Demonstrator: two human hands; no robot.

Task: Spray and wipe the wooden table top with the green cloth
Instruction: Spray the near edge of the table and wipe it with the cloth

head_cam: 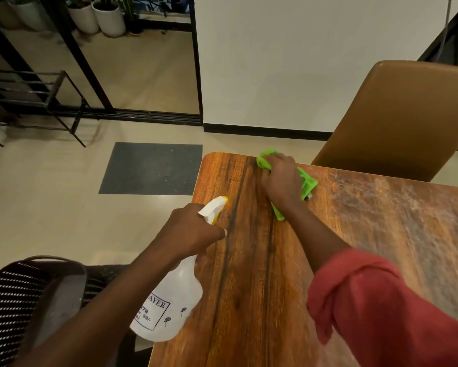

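The wooden table top (249, 274) fills the lower right of the view. My right hand (282, 178) grips a bunched green cloth (307, 182) and presses it on the table near the far left corner. My left hand (188, 231) holds the neck of a white spray bottle (169, 305) with a white and yellow nozzle; the bottle hangs over the table's left edge, nozzle pointing at the far end. The surface to the right looks dull and streaked.
A tan chair back (397, 120) stands at the table's far side. A dark woven chair (24, 300) sits at lower left. A grey floor mat (151, 168), a black metal rack (37, 102) and white plant pots (108, 17) lie beyond.
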